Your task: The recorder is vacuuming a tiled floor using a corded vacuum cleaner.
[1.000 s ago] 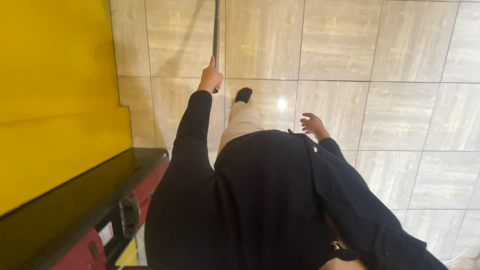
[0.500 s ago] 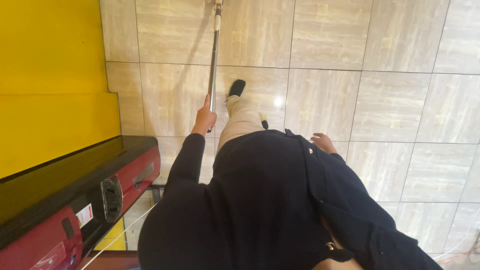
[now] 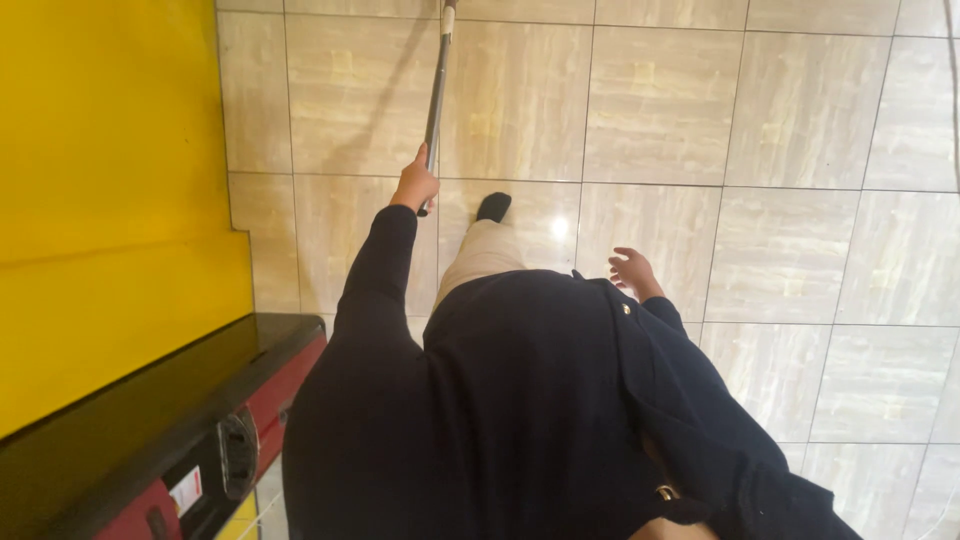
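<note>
Left hand (image 3: 415, 186) fingers clamped on pole (image 3: 438, 85); right hand (image 3: 633, 270) free, fingers apart. Judgement: keep grip firm, pole low-angled, strokes straight along floor (image 3: 780, 130), clear of shoe (image 3: 492, 207).

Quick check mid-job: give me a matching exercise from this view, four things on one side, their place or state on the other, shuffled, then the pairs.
Things:
1. left hand
2. right hand
3. wall
4. shoe

Place or state:
A. yellow, at the left
B. open, holding nothing
C. black, on the tiled floor
D. closed around the metal pole

Pairs: 1-D, 2-B, 3-A, 4-C
</note>
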